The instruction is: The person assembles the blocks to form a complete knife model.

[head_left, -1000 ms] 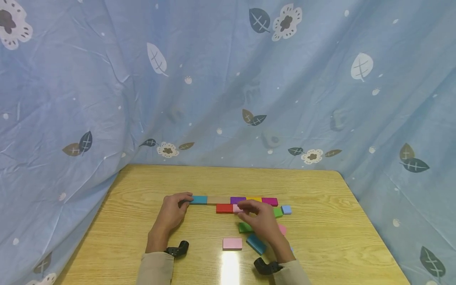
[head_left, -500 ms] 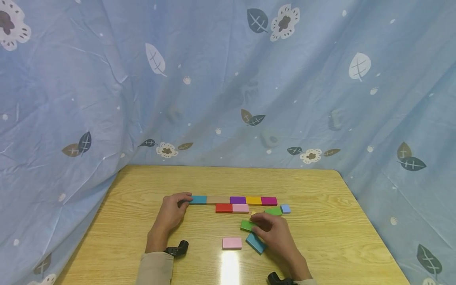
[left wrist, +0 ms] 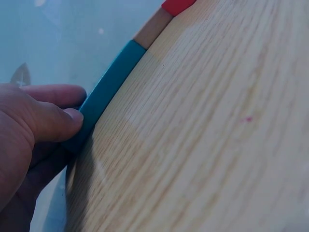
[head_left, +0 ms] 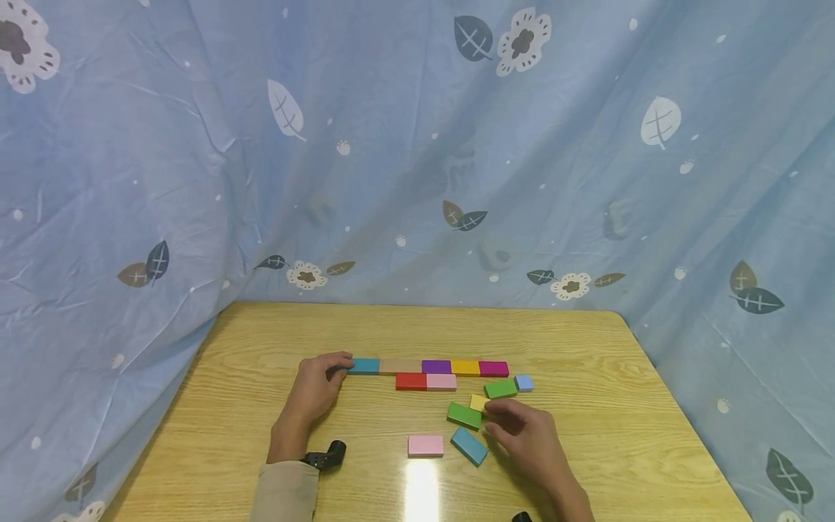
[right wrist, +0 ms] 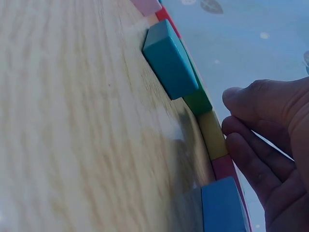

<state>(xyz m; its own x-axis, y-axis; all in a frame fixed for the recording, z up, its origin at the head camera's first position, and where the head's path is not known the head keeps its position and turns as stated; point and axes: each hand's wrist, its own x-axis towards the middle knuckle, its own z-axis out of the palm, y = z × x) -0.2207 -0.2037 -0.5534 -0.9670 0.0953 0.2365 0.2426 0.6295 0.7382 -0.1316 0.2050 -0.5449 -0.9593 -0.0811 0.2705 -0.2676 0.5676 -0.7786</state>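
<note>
Nearest you, at the bottom centre of the head view, a pink block [head_left: 425, 446] lies lengthwise left to right on the wooden table [head_left: 620, 435]. Just right of it, a teal block [head_left: 468, 446] slants from upper left to lower right. Your right hand [head_left: 527, 438] is right of that, thumb and fingers apart, nothing seen between them. The yellow block [head_left: 478, 402] lies just left of its fingertips, partly hidden, so its long axis and any touch cannot be told. At its lower left, a green block [head_left: 464, 416] slopes gently down rightward; your right hand is the nearer to both. Left of centre, your left hand [head_left: 314, 391] pinches the left end of a blue block [head_left: 365, 366] between thumb and fingers. Right of centre sit a second green block [head_left: 501, 389] and, beside it, a small light blue block [head_left: 524, 383]. At centre, a red block [head_left: 411, 381] meets a second pink block [head_left: 441, 382], end to end. Behind these, your blue block starts a longer row: tan block [head_left: 401, 367], purple block [head_left: 435, 367], orange block [head_left: 465, 368], magenta block [head_left: 493, 369]. No container shows. A patterned curtain [head_left: 391, 159] fills the upper frame.
</note>
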